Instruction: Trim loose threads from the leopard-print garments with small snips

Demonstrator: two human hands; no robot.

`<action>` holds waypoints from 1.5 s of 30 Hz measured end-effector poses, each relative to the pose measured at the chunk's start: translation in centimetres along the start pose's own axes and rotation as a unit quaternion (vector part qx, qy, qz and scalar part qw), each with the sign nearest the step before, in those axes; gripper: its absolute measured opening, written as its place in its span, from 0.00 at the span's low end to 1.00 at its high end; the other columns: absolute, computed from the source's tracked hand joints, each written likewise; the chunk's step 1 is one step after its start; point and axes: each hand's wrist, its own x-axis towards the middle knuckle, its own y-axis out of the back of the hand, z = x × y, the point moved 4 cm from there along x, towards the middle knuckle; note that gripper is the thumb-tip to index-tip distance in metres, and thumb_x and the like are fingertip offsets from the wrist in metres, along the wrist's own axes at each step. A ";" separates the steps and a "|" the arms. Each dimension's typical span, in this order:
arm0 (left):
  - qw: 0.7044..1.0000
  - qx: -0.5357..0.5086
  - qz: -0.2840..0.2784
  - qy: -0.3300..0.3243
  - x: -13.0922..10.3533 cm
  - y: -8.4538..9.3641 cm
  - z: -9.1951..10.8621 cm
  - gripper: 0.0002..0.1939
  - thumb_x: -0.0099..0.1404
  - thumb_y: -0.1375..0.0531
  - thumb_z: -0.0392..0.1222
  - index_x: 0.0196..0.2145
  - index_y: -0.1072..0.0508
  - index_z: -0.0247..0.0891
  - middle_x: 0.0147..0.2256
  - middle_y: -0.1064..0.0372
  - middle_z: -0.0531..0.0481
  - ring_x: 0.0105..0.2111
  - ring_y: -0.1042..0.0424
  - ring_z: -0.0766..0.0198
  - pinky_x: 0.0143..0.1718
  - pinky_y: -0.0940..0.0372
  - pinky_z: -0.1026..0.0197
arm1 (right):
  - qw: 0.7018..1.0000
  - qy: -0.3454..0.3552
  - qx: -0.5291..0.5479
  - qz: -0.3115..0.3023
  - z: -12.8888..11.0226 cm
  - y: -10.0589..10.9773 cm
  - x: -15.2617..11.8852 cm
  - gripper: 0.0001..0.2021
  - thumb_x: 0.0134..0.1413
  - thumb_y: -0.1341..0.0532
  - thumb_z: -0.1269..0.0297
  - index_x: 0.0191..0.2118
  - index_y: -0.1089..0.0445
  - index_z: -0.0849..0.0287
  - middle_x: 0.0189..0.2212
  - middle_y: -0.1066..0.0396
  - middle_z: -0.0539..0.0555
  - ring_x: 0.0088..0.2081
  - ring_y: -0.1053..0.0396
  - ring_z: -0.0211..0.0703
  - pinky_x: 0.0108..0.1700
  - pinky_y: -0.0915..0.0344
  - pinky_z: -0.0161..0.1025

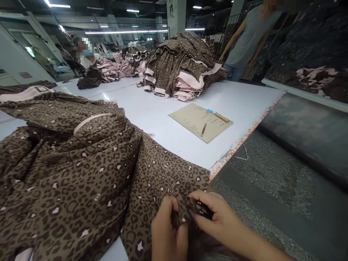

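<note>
A brown leopard-print garment with small pale pink patches lies in folds over the left and front of the table. My left hand is closed at its near right part, thumb and fingers pinching the cloth. Just to the right, my right hand is closed round a small black tool that looks like thread snips. Its tip is by the cloth beside my left hand; the blades cannot be made out. A curved pale pink strip shows on the garment.
On the white table lie a tan paper sheet, a red pen and a wooden-handled tool. Behind stands a heap of leopard-print garments. A person in a grey top stands back right. The table edge drops to the floor.
</note>
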 end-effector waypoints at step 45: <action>0.976 -0.174 -0.061 0.116 0.5 3.7 -0.1 0.16 0.64 0.45 0.44 0.19 0.37 0.38 0.25 0.43 0.53 0.27 0.40 0.65 0.29 0.43 0.65 | 0.993 -0.016 0.076 0.088 1.0 -0.1 0.5 0.09 0.61 0.47 0.60 0.33 0.35 0.57 0.26 0.33 0.48 0.29 0.33 0.40 0.29 0.37 0.32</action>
